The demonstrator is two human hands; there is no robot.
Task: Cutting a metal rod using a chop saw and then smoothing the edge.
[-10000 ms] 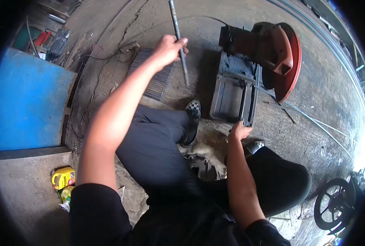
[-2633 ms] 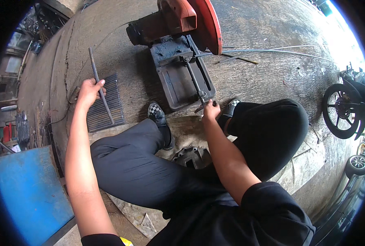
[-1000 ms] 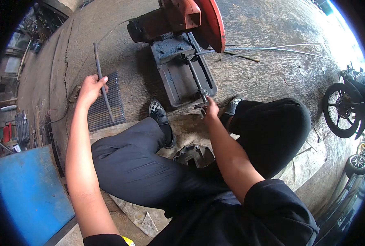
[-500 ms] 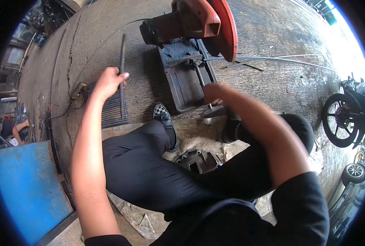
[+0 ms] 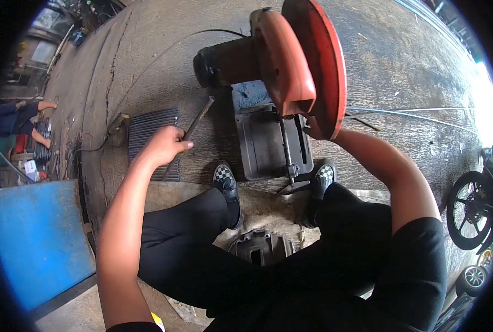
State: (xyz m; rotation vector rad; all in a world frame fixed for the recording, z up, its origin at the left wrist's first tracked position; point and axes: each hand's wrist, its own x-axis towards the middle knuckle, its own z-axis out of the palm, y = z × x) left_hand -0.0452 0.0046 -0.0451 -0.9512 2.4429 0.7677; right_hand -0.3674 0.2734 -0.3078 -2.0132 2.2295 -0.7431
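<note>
My left hand point(image 5: 168, 146) is closed around a thin dark metal rod point(image 5: 203, 110), which slants up to the right. Right beside it on the ground lies a row of similar cut rods point(image 5: 152, 123). A chop saw stands in front of me, with a red handle point(image 5: 288, 61), a red blade guard point(image 5: 330, 66) and a dark metal base point(image 5: 260, 145). My right hand point(image 5: 317, 131) reaches to the base's right side, under the guard; its fingers are mostly hidden. Near it runs the vise screw point(image 5: 288, 149) of the saw.
Long thin metal bars point(image 5: 418, 112) extend to the right of the saw. A dark metal housing point(image 5: 262, 248) lies between my legs. A blue panel point(image 5: 39, 238) is at the left, a motorcycle wheel point(image 5: 468, 210) at the right. Another person point(image 5: 22, 119) is at the far left.
My left hand's rod has gone from nearly upright to slanted. My right hand has moved from the vise screw toward the base's right side, under the guard. The view has shifted.
</note>
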